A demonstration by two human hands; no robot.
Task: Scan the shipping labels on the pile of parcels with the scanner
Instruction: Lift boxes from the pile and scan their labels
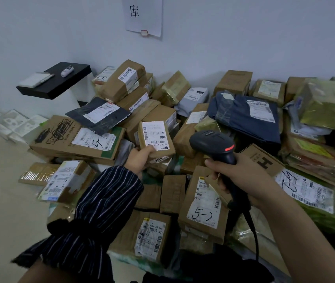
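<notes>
A big pile of cardboard parcels with white shipping labels fills the floor against the wall. My left hand, in a striped sleeve, grips the near end of a small brown parcel and holds it tilted up, label facing me. My right hand grips the handle of a black scanner whose head points toward that parcel from the right, a red light glowing on it. Its cable hangs down from the handle.
A parcel marked "5-2" lies just below the scanner. A dark blue bag parcel and a green wrapped one sit at the right. A black shelf juts from the wall at left. Bare floor lies left.
</notes>
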